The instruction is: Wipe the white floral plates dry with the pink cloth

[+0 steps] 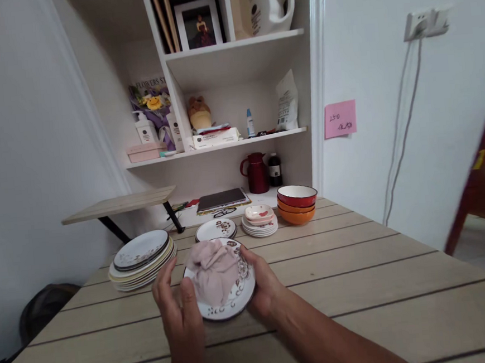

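Observation:
A white plate [238, 293] with a brown flower pattern and dark rim is held over the table, tilted toward me. My right hand [265, 283] grips its right edge, thumb on top and the fingers hidden beneath. A crumpled pale pink cloth [216, 270] lies on the plate's face. My left hand [177, 301] is at the plate's left edge, thumb and fingers apart, with the thumb overlapping the rim in view. Whether it touches the plate I cannot tell. Just behind, a small stack of similar patterned plates [206, 229] rests on the table.
A tall plate stack [141, 251] stands left, beside a raised wooden shelf [120, 204]. Small dishes [260, 225] and stacked red and orange bowls [297, 204] stand at the back right. Behind are a laptop [221, 199], glasses [225, 212] and a red jug [257, 173].

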Tool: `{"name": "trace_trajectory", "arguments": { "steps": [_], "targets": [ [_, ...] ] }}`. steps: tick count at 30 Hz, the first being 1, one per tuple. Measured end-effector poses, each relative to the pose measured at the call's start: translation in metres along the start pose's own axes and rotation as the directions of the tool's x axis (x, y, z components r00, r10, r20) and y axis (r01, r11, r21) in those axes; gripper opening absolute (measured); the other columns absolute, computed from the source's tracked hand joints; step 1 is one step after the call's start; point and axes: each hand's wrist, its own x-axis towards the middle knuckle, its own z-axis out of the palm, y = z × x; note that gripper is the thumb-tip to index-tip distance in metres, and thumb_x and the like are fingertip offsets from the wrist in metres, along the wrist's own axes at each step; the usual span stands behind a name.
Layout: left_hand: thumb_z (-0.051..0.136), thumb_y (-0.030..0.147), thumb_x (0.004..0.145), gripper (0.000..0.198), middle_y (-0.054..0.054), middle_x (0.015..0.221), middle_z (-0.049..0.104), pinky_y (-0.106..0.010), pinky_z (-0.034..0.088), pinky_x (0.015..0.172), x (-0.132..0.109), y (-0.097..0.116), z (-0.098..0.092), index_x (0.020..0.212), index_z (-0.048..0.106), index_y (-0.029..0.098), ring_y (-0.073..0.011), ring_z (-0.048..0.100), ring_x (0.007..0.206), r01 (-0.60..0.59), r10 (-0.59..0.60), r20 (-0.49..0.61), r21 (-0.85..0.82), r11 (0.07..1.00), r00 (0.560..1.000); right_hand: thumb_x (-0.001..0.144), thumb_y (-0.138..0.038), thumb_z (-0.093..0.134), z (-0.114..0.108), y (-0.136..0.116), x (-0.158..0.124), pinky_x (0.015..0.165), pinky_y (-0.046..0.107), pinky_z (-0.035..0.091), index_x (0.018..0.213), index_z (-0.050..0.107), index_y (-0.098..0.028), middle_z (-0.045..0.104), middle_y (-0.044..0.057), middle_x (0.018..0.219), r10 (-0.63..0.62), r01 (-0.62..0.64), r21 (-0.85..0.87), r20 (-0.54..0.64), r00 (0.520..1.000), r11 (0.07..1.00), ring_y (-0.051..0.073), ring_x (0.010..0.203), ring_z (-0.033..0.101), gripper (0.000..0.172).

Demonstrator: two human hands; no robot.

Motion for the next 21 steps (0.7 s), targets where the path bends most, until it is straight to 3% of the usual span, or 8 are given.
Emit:
{"name": "trace_trajectory", "arguments": {
  "steps": [3, 6, 7, 10, 12, 13, 17, 21],
  "targets": [
    [0.054, 0.045, 0.083, 0.058, -0.013, 0.137, 0.044, -0.042, 0.035, 0.106, -0.001, -0.003, 0.007, 0.134, 0.037, 0.022, -0.0244, 0.045, 0.125, 0.181, -0.181, 0.011, -0.151, 0.972, 0.983, 0.087, -0.046, 0.045, 0.001, -0.012, -0.002, 0.095, 0.043, 0.043, 0.12, 0.059, -0.012, 0.072, 0.012, 0.103, -0.082, 0.081, 0.016, 0.007, 0.997, 0.997, 0.023, 0.097, 0.066, 0.049],
    [0.059, 0.041, 0.081, 0.071, -0.011, 0.145, 0.038, -0.039, 0.039, 0.103, -0.002, 0.001, 0.014, 0.142, 0.024, 0.029, -0.0232, 0.045, 0.127, 0.435, -0.378, 0.218, -0.413, 0.8, 0.9, 0.088, -0.045, 0.044, 0.002, -0.017, -0.005, 0.095, 0.044, 0.043, 0.121, 0.059, -0.013, 0.071, 0.012, 0.104, -0.122, 0.121, 0.015, 0.05, 0.991, 0.992, 0.024, 0.098, 0.066, 0.048],
    [0.059, 0.04, 0.082, 0.07, -0.01, 0.144, 0.041, -0.038, 0.041, 0.102, -0.002, 0.004, 0.015, 0.142, 0.025, 0.03, -0.0229, 0.047, 0.126, 0.552, -0.436, 0.339, -0.492, 0.673, 0.834, 0.088, -0.045, 0.043, 0.002, -0.017, -0.005, 0.095, 0.044, 0.043, 0.121, 0.059, -0.014, 0.071, 0.012, 0.105, -0.12, 0.12, 0.012, 0.056, 0.991, 0.993, 0.024, 0.098, 0.066, 0.048],
    [0.058, 0.032, 0.082, 0.055, -0.01, 0.131, 0.057, -0.039, 0.043, 0.101, -0.002, 0.01, 0.013, 0.134, 0.045, 0.023, -0.0234, 0.057, 0.116, 0.819, -0.507, 0.654, -0.53, 0.221, 0.561, 0.088, -0.047, 0.045, 0.0, -0.012, -0.003, 0.094, 0.043, 0.045, 0.118, 0.06, -0.013, 0.072, 0.012, 0.102, -0.092, 0.092, -0.029, -0.005, 0.996, 0.995, 0.024, 0.097, 0.066, 0.048],
    [0.057, 0.026, 0.082, 0.045, -0.011, 0.118, 0.066, -0.04, 0.043, 0.102, -0.001, 0.008, 0.012, 0.126, 0.055, 0.017, -0.0241, 0.06, 0.111, 0.867, -0.527, 0.737, -0.498, 0.0, 0.423, 0.086, -0.047, 0.048, -0.003, -0.009, -0.001, 0.093, 0.042, 0.046, 0.114, 0.062, -0.013, 0.073, 0.012, 0.097, -0.064, 0.059, -0.07, -0.068, 0.996, 0.996, 0.024, 0.094, 0.068, 0.046],
    [0.056, 0.023, 0.082, 0.041, -0.01, 0.113, 0.069, -0.041, 0.042, 0.102, 0.0, 0.006, 0.012, 0.123, 0.058, 0.016, -0.0242, 0.062, 0.109, 0.863, -0.536, 0.752, -0.498, -0.083, 0.382, 0.086, -0.046, 0.049, -0.004, -0.008, 0.0, 0.092, 0.041, 0.046, 0.112, 0.063, -0.012, 0.074, 0.011, 0.094, -0.055, 0.047, -0.087, -0.09, 0.994, 0.995, 0.023, 0.092, 0.068, 0.044],
    [0.05, 0.02, 0.084, 0.037, -0.012, 0.105, 0.072, -0.043, 0.042, 0.103, 0.0, -0.002, 0.019, 0.12, 0.06, 0.012, -0.0245, 0.064, 0.106, 0.824, -0.471, 0.821, -0.488, -0.287, 0.322, 0.086, -0.043, 0.051, -0.007, -0.014, 0.002, 0.09, 0.038, 0.048, 0.107, 0.064, -0.014, 0.075, 0.01, 0.089, -0.059, 0.041, -0.148, -0.12, 0.991, 0.988, 0.022, 0.087, 0.069, 0.038],
    [0.053, 0.017, 0.081, 0.041, -0.014, 0.104, 0.072, -0.044, 0.045, 0.099, 0.0, 0.012, 0.033, 0.122, 0.057, 0.01, -0.025, 0.066, 0.101, 0.797, -0.486, 0.82, -0.497, -0.343, 0.302, 0.083, -0.043, 0.056, -0.01, -0.026, 0.0, 0.087, 0.04, 0.05, 0.106, 0.064, -0.013, 0.074, 0.011, 0.088, -0.069, 0.027, -0.22, -0.187, 0.98, 0.975, 0.024, 0.084, 0.07, 0.039]
  ]
}}
